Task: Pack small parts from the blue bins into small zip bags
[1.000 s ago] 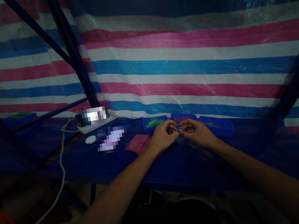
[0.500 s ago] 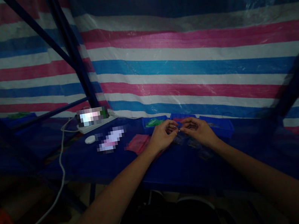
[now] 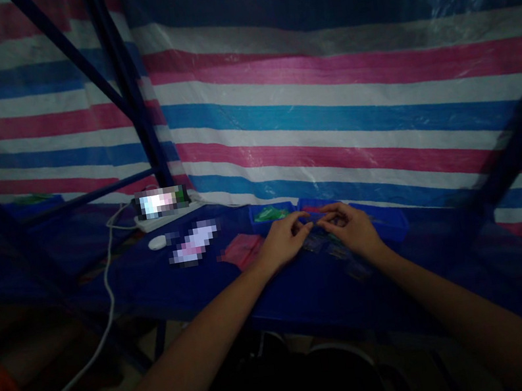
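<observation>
My left hand (image 3: 290,236) is closed in a pinch over the blue table (image 3: 278,299); whatever its fingertips hold is too small and dark to name. Facing it across a narrow gap, my right hand (image 3: 347,226) pinches too, its thumb and forefinger pressed together on something I cannot make out. Behind the hands stand a blue bin with green pieces (image 3: 269,214), a second blue bin (image 3: 325,201) with something red inside, and a third blue bin (image 3: 388,221) at the right. Small clear packets (image 3: 335,251) lie beneath my right hand. Left of my left wrist rests a flat red packet (image 3: 243,250).
A blurred-out phone (image 3: 193,241) and a round white object (image 3: 157,243) lie on the left of the table. Behind them is a white power strip (image 3: 165,218) with a trailing cable (image 3: 110,294). Blue frame bars (image 3: 139,122) rise before a striped sheet (image 3: 324,91). Another person's arm shows far left.
My fingertips, nearly meeting before, are now slightly farther apart. At the far left, the other person's hand has moved a little further into view.
</observation>
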Tool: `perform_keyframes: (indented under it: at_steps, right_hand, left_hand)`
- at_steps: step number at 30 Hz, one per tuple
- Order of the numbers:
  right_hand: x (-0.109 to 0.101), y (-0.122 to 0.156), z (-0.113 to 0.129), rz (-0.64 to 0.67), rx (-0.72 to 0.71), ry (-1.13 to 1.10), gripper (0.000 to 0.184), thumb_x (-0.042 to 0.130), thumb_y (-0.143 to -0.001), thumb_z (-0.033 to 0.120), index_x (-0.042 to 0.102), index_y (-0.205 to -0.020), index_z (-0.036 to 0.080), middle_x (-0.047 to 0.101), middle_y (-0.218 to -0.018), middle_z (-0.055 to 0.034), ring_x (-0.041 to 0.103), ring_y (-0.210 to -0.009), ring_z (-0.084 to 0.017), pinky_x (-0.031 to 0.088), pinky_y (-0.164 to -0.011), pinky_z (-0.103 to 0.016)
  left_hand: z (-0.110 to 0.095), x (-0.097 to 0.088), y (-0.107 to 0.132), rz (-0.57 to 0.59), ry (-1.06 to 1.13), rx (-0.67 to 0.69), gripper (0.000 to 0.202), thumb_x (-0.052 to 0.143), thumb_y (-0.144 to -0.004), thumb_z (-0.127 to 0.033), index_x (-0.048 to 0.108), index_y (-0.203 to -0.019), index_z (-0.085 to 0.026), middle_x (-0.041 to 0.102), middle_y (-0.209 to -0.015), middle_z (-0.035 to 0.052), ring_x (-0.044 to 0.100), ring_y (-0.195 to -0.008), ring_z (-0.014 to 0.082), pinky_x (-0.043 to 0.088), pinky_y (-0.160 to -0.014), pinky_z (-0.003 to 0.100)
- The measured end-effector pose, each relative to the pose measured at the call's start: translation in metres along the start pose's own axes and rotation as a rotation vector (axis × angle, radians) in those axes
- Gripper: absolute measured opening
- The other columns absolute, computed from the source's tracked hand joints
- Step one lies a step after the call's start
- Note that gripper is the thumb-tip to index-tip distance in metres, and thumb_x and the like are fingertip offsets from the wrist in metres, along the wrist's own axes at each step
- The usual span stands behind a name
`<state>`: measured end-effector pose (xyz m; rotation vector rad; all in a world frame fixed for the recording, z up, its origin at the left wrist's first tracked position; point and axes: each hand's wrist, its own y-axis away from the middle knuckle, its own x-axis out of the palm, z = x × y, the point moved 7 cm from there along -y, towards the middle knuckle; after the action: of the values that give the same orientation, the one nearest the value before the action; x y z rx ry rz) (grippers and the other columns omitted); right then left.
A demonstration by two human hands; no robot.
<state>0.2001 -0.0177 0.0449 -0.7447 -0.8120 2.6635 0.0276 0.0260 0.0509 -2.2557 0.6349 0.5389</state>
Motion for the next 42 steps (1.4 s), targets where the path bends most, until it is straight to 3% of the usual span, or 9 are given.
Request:
perform_keyframes:
  at_steps: [8,13,17,22,29,33,36,38,42]
  right_hand:
    - [0.007,0.004,0.023,0.078,-0.175,0.158,0.039,0.074,-0.083,0.041,0.068,-0.119,0.027,0.076,-0.096,-0.0045,0.057,-0.065,-0.019,0.045,-0.061,-0.033]
    - [0.01,0.004,0.011,0.081,-0.037,0.06,0.04,0.074,-0.082,0.051,0.071,-0.111,0.024,0.075,-0.089,-0.0035,0.047,-0.052,-0.013,0.039,-0.05,-0.028]
    - [0.005,0.001,0.001,0.011,0.061,-0.024,0.042,0.073,-0.081,0.055,0.071,-0.106,0.021,0.074,-0.089,-0.0057,0.054,-0.053,-0.013,0.042,-0.049,-0.027]
    - [0.015,-0.001,-0.008,0.146,0.086,-0.247,0.04,0.078,-0.078,0.046,0.072,-0.109,0.021,0.076,-0.105,-0.0088,0.072,-0.091,-0.023,0.057,-0.078,-0.034]
    - [0.017,-0.001,-0.012,0.179,0.159,-0.318,0.041,0.082,-0.075,0.043,0.07,-0.108,0.021,0.078,-0.099,-0.0077,0.074,-0.088,-0.022,0.058,-0.082,-0.036]
    - [0.012,-0.004,-0.012,0.125,0.123,-0.295,0.038,0.081,-0.076,0.041,0.069,-0.106,0.021,0.076,-0.096,-0.0065,0.073,-0.087,-0.021,0.057,-0.081,-0.034]
    - [0.003,-0.005,-0.014,0.034,0.11,-0.229,0.036,0.079,-0.077,0.04,0.068,-0.105,0.02,0.076,-0.094,-0.0075,0.072,-0.085,-0.022,0.057,-0.077,-0.034]
    - [-0.003,-0.004,-0.011,-0.026,0.081,-0.16,0.034,0.077,-0.079,0.04,0.068,-0.105,0.02,0.076,-0.095,-0.0082,0.071,-0.085,-0.023,0.056,-0.074,-0.034]
    - [-0.006,0.0,0.007,-0.066,-0.057,0.024,0.026,0.073,-0.084,0.039,0.071,-0.105,0.023,0.076,-0.101,-0.008,0.069,-0.084,-0.024,0.054,-0.077,-0.039]
  left_hand:
    - [0.023,0.005,-0.007,0.009,0.219,-0.087,0.035,0.06,-0.094,-0.047,0.075,-0.1,-0.016,0.075,-0.096,0.0075,0.069,-0.087,0.0199,0.052,-0.077,0.029]
    - [0.04,0.007,-0.009,-0.02,0.233,-0.142,0.021,0.073,-0.083,-0.029,0.072,-0.097,-0.014,0.075,-0.091,0.0077,0.07,-0.082,0.0187,0.054,-0.075,0.029]
    - [0.033,0.009,-0.008,-0.028,0.299,-0.123,0.022,0.076,-0.081,-0.029,0.065,-0.095,-0.015,0.073,-0.088,0.0057,0.07,-0.08,0.0159,0.054,-0.074,0.028]
    - [0.025,0.012,-0.005,0.007,0.372,-0.121,0.031,0.077,-0.08,-0.025,0.056,-0.1,-0.016,0.075,-0.091,0.0061,0.072,-0.082,0.0164,0.053,-0.073,0.027]
    - [0.016,0.011,-0.002,0.026,0.307,-0.114,0.038,0.074,-0.084,-0.025,0.057,-0.116,-0.017,0.076,-0.09,0.0063,0.072,-0.078,0.0172,0.051,-0.067,0.025]
    - [0.009,0.0,-0.003,-0.08,0.121,-0.04,0.049,0.074,-0.083,-0.026,0.057,-0.128,-0.019,0.074,-0.098,0.0062,0.069,-0.083,0.0173,0.051,-0.07,0.027]
    - [0.005,-0.011,-0.002,-0.178,-0.017,-0.007,0.041,0.074,-0.084,-0.033,0.064,-0.12,-0.017,0.072,-0.101,0.0076,0.067,-0.089,0.0194,0.05,-0.072,0.028]
    - [0.003,-0.012,-0.002,-0.15,-0.057,-0.007,0.03,0.066,-0.09,-0.041,0.071,-0.107,-0.016,0.073,-0.094,0.007,0.066,-0.085,0.0193,0.048,-0.071,0.028]
    - [-0.001,0.002,-0.001,0.035,0.011,-0.026,0.043,0.049,-0.1,-0.049,0.077,-0.098,-0.016,0.074,-0.086,0.0052,0.065,-0.076,0.0186,0.046,-0.067,0.027]
